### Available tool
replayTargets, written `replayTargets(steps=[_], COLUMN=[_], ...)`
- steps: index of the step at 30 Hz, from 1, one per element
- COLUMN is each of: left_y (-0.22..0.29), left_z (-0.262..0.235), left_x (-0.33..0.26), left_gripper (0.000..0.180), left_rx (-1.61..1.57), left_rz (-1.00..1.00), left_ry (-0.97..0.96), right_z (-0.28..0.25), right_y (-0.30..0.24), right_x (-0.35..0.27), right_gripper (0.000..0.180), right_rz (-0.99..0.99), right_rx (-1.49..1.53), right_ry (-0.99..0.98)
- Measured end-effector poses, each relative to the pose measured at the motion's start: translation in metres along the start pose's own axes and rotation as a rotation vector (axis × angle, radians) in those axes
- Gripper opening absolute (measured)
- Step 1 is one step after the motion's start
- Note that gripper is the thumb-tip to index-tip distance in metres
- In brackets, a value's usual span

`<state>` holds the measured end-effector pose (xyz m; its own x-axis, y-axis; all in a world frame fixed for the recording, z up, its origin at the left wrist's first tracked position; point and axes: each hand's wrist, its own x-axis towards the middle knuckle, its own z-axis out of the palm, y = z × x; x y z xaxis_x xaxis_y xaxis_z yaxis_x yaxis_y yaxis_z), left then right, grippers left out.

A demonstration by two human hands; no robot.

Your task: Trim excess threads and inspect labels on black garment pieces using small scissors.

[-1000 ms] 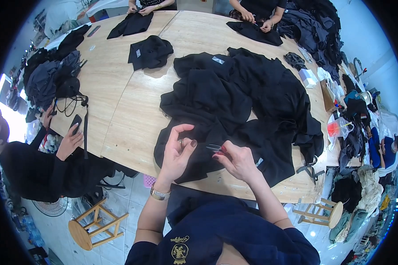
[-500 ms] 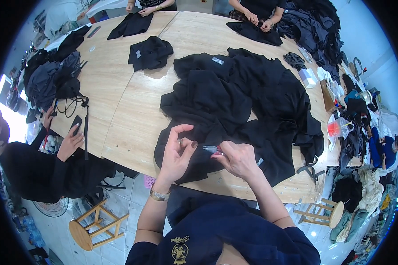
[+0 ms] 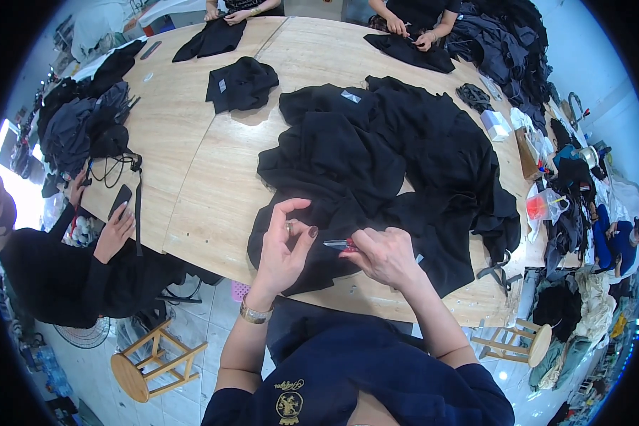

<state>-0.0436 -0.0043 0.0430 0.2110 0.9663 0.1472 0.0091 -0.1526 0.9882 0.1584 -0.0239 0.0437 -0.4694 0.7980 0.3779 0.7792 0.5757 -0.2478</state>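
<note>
My right hand [image 3: 385, 254] is wrapped round a small pair of thread snips [image 3: 339, 245] with red handles. Their metal blades point left, toward my left thumb. Facing them, my left hand [image 3: 282, 248] is held with the index finger and thumb apart; nothing shows between them, though a fine thread would be too small to make out. Both hands hover over a spread of black garments [image 3: 334, 153], whose folds overlap across the table in front of me. A small pale label [image 3: 350, 96] shows on the far part of the cloth.
The wooden table [image 3: 192, 192] carries another folded black garment [image 3: 241, 85]. A person at left holds a phone [image 3: 121, 201]; two people handle black cloth across the table. Dark fabric piles [image 3: 497, 42] lie far right. Wooden stools [image 3: 156, 362] stand on both sides.
The snips have tilted and dropped slightly, and their blades look narrower than before. My left hand has barely moved. At the far right, the other person's hands have shifted a little.
</note>
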Motion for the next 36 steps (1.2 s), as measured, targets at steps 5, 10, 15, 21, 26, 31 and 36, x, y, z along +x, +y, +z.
replayTargets(steps=[5,10,15,21,26,31,36], left_y=[0.0042,0.0047,0.0037,0.0017,-0.0026,-0.0041,-0.0042], left_z=[0.0012,0.0014,0.0019,0.0028,0.0027,0.0027,0.0029], left_x=[-0.001,-0.0009,0.0,0.0009,0.0017,0.0012,0.0019], left_gripper=[0.037,0.036,0.037,0.039,0.039,0.039,0.039], left_rx=[0.079,0.105,0.119,0.113,0.091,0.007,0.008], left_rz=[0.023,0.04,0.061,0.088,0.097,0.069,0.083], left_ry=[-0.021,-0.015,-0.012,-0.004,0.008,-0.02,-0.033], right_z=[-0.0035,-0.0045,-0.0052,-0.0057,-0.0038,-0.0017,-0.0025], right_y=[-0.0005,-0.001,-0.0003,0.0004,0.0017,0.0009,-0.0013], right_x=[0.0008,0.0015,0.001,0.0009,0.001,0.0008,0.0016], right_gripper=[0.033,0.033,0.033,0.033,0.034,0.035,0.029], right_rz=[0.007,0.009,0.015,0.016,0.016,0.01,0.055], right_rx=[-0.007,-0.016,-0.017,-0.014,0.026,0.053,0.102], right_ry=[-0.025,-0.026,-0.032,-0.038,-0.05,-0.045,-0.097])
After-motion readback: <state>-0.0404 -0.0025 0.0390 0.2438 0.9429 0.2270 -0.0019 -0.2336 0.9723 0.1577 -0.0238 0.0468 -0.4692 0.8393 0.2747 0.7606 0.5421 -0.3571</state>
